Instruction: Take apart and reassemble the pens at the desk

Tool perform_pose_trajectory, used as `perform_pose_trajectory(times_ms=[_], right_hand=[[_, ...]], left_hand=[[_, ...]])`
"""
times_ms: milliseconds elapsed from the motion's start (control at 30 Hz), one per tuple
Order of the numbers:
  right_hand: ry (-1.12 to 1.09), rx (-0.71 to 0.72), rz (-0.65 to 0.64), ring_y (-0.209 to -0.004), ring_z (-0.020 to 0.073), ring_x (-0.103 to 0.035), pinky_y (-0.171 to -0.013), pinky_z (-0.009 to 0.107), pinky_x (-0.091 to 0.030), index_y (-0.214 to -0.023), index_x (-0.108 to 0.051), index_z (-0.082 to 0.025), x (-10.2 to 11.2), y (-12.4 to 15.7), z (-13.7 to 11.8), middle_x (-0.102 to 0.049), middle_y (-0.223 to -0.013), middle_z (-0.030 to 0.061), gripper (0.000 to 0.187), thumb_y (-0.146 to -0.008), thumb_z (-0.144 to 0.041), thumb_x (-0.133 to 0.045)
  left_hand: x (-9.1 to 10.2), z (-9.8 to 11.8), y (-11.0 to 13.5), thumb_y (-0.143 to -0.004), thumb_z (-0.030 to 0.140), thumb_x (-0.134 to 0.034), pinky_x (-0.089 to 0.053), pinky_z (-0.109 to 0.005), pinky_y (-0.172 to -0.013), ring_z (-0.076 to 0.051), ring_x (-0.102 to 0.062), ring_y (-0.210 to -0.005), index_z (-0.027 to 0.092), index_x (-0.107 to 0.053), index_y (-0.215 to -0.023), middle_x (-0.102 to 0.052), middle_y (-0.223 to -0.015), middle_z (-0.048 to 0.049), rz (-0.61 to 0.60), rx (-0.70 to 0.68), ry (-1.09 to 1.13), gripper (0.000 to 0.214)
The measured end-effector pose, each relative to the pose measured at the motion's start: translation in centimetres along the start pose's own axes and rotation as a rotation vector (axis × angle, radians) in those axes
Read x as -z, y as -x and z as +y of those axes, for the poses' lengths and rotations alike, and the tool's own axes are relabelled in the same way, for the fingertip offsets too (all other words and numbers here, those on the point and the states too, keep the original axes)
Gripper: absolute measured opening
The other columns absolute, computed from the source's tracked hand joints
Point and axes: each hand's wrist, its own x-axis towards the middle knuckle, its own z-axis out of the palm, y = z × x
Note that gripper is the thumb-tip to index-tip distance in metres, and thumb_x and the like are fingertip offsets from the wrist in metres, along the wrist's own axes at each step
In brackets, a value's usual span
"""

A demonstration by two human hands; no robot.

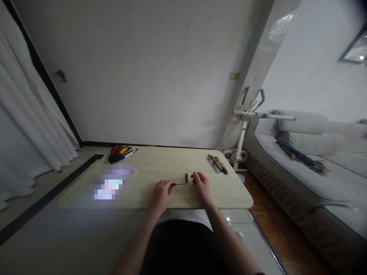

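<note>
Near the table's front edge, my left hand (pixel 163 192) is closed on a dark blue pen part (pixel 172 185). A thin pale rod, which looks like a refill, sticks out of it to the right. A short black pen piece (pixel 186 178), perhaps a cap or barrel, lies on the tabletop between my hands. Just right of that piece, my right hand (pixel 201 185) has its fingers curled together, apart from it. Whatever may be between those fingertips is too small to make out.
The pale wooden table (pixel 160 162) bears a pile of coloured pens (pixel 122 153) at back left and several more pens (pixel 218 164) at back right. A blurred bright patch (pixel 111 185) lies on the left. A sofa (pixel 309 152) and white exercise equipment (pixel 242 133) stand on the right.
</note>
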Motion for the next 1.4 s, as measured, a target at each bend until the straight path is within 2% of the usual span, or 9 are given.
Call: perform_pose_trajectory(times_ms=[100, 267, 467, 667, 800, 933, 1133, 1400], right_hand=[[0.072, -0.010, 0.029, -0.053, 0.0138, -0.047, -0.049, 0.023, -0.037, -0.067, -0.057, -0.015, 0.7, -1.0, 0.9, -0.052, -0.056, 0.0015, 0.036, -0.076, -0.048, -0.044], [0.420, 0.117, 0.032, -0.060, 0.0157, -0.049, -0.058, 0.026, -0.037, -0.056, -0.056, -0.017, 1.0, -2.7, 1.5, -0.054, -0.063, 0.0036, 0.031, -0.071, -0.044, -0.052], [0.770, 0.183, -0.020, -0.082, 0.0217, -0.049, -0.075, 0.032, -0.033, -0.069, -0.061, -0.019, 0.0, -1.8, 0.5, -0.056, -0.082, 0.0092, 0.021, -0.071, -0.039, -0.055], [0.878, 0.203, -0.080, -0.087, 0.0237, -0.047, -0.078, 0.034, -0.029, -0.078, -0.060, -0.019, -0.6, -0.5, -0.3, -0.056, -0.086, 0.0097, 0.025, -0.069, -0.043, -0.057], [0.865, 0.217, -0.076, -0.088, 0.0231, -0.048, -0.078, 0.034, -0.030, -0.077, -0.060, -0.019, -0.5, -0.4, -0.3, -0.057, -0.087, 0.0093, 0.017, -0.071, -0.034, -0.055], [0.758, 0.182, -0.079, -0.083, 0.0212, -0.051, -0.076, 0.032, -0.033, -0.073, -0.061, -0.019, 0.0, -0.5, -0.1, -0.059, -0.084, 0.0084, 0.010, -0.072, -0.026, -0.054], [0.408, 0.056, -0.106, -0.064, 0.0157, -0.054, -0.060, 0.026, -0.040, -0.076, -0.060, -0.018, 1.1, 0.1, 0.1, -0.061, -0.069, 0.0029, 0.015, -0.073, -0.029, -0.050], [0.275, 0.060, -0.138, -0.066, 0.0164, -0.054, -0.061, 0.027, -0.042, -0.080, -0.061, -0.016, 2.2, 0.4, 0.4, -0.062, -0.073, 0.0045, 0.019, -0.071, -0.030, -0.051]], left_hand=[[-0.1, -0.2, 0.1, -0.076, 0.015, -0.048, -0.043, -0.034, -0.076, -0.018, -0.055, -0.081, 0.017, -0.059, -0.086, -0.062, -0.081, -0.0062, 0.028, 0.012, -0.026, 0.015], [-0.2, -0.5, 0.1, -0.075, 0.014, -0.048, -0.041, -0.034, -0.076, -0.019, -0.055, -0.080, 0.017, -0.057, -0.084, -0.062, -0.080, -0.0058, 0.061, 0.060, -0.108, 0.014], [-0.1, -0.5, 0.1, -0.074, 0.015, -0.048, -0.039, -0.034, -0.076, -0.019, -0.055, -0.078, 0.017, -0.057, -0.082, -0.061, -0.077, -0.0057, 0.086, 0.089, -0.185, 0.012], [-0.4, -0.6, 0.1, -0.074, 0.015, -0.048, -0.038, -0.035, -0.078, -0.019, -0.055, -0.079, 0.017, -0.057, -0.082, -0.062, -0.078, -0.0062, 0.097, 0.089, -0.196, 0.013], [-0.3, -0.6, 0.1, -0.073, 0.015, -0.048, -0.039, -0.035, -0.077, -0.020, -0.055, -0.077, 0.017, -0.058, -0.082, -0.062, -0.077, -0.0063, 0.113, 0.095, -0.192, 0.013], [-0.2, -0.5, 0.1, -0.074, 0.015, -0.048, -0.038, -0.036, -0.078, -0.020, -0.054, -0.075, 0.018, -0.058, -0.081, -0.061, -0.075, -0.0057, 0.119, 0.090, -0.212, 0.013], [-0.1, -0.4, 0.2, -0.074, 0.016, -0.048, -0.038, -0.036, -0.080, -0.020, -0.054, -0.077, 0.018, -0.059, -0.081, -0.061, -0.076, -0.0053, 0.114, 0.077, -0.228, 0.013], [-0.1, -0.5, 0.3, -0.073, 0.016, -0.049, -0.039, -0.035, -0.078, -0.020, -0.053, -0.081, 0.018, -0.062, -0.086, -0.062, -0.080, -0.0061, 0.074, 0.077, -0.223, 0.018]])
